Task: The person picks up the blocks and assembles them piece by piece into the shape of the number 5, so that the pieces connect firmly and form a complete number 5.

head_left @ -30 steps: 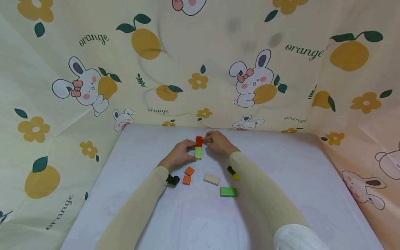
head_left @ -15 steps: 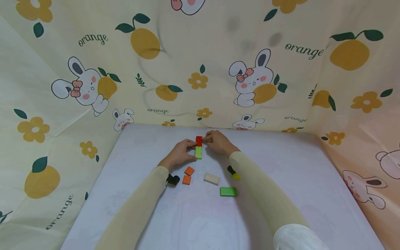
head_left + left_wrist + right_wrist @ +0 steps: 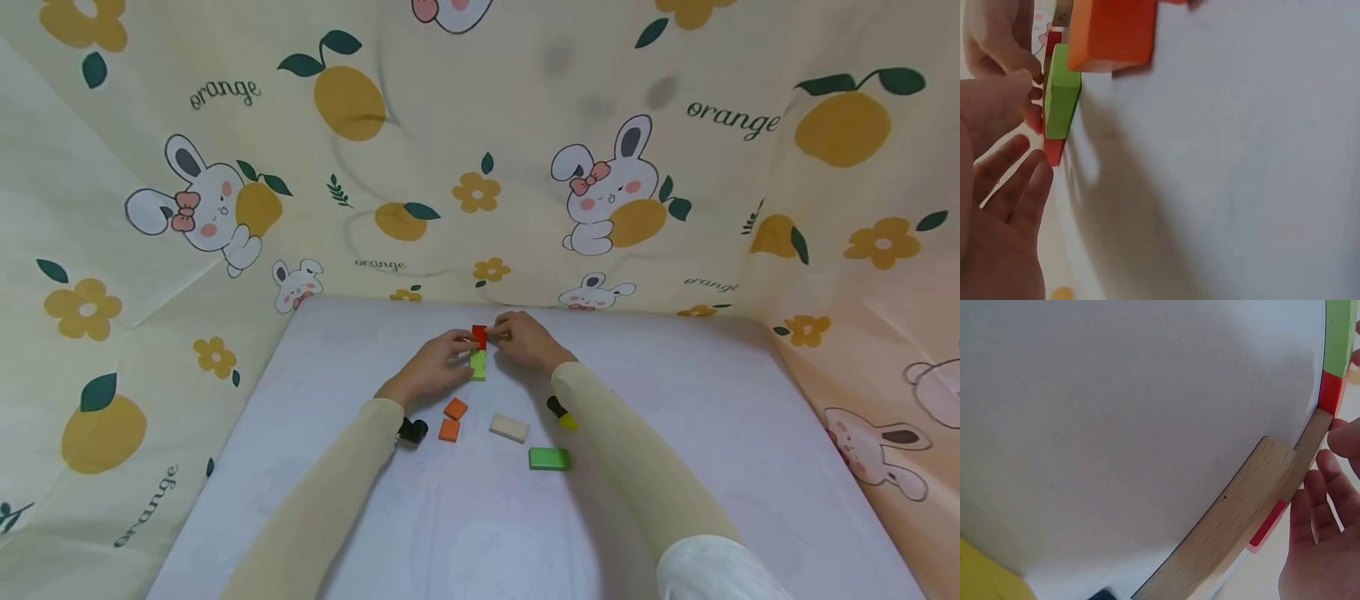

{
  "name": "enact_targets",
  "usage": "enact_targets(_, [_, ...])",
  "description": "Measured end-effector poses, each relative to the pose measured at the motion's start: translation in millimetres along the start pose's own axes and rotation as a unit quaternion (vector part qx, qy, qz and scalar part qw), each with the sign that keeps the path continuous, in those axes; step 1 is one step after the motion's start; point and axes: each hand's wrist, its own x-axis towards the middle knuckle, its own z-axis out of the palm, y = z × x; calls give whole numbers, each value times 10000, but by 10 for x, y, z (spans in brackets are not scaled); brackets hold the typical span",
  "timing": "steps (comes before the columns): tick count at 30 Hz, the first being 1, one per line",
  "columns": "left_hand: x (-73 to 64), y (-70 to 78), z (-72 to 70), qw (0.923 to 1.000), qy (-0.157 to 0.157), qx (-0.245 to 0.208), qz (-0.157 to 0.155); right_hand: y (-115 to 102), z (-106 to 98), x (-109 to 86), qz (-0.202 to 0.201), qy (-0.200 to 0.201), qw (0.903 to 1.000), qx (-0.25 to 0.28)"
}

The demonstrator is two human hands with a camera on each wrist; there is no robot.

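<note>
A red block (image 3: 479, 337) and a light green block (image 3: 477, 365) lie end to end near the table's back edge. My left hand (image 3: 430, 367) has its fingertips at the red block's left side, its thumb beside the green one. In the left wrist view, that hand's fingers (image 3: 1025, 187) are loosely spread. On the other side, my right hand (image 3: 527, 342) brings curled thumb and index finger to the red block. The right wrist view has its fingers (image 3: 1329, 494) along a narrow wooden strip (image 3: 1311, 437) that adjoins the red block; a larger wooden block (image 3: 1222, 512) lies alongside.
Closer to the front lie two orange blocks (image 3: 449, 430), a beige block (image 3: 509, 428) and a bright green block (image 3: 549, 458). A black and yellow thing (image 3: 562, 412) is partly under the right sleeve. Behind the table (image 3: 450, 533) hangs a printed cloth (image 3: 420, 158).
My left thumb has shifted slightly up from the near end of the light green block. The right hand keeps its place, and the loose blocks have not moved.
</note>
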Motion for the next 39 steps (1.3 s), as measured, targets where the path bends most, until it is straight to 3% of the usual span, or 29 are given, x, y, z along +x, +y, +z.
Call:
enact_targets(3, [13, 3, -22, 9974, -232, 464, 509, -13, -18, -1, -21, 26, 10000, 44])
enact_targets(6, [27, 1, -25, 9941, -374, 778, 654, -18, -22, 7, -63, -10, 9999, 81])
enact_targets(12, [68, -20, -12, 9918, -368, 1079, 582, -1, -12, 36, -116, 0, 9999, 26])
enact_targets(17, [66, 10, -33, 9924, -364, 1025, 572, 10, -6, 47, -188, -16, 9998, -84])
enact_targets(26, [45, 84, -46, 9963, -402, 717, 255, 28, -24, 22, -262, -117, 9989, -361])
enact_targets(39, [83, 5, 7, 9956, -376, 812, 272, 75, -115, -184, -49, 488, 9954, 827])
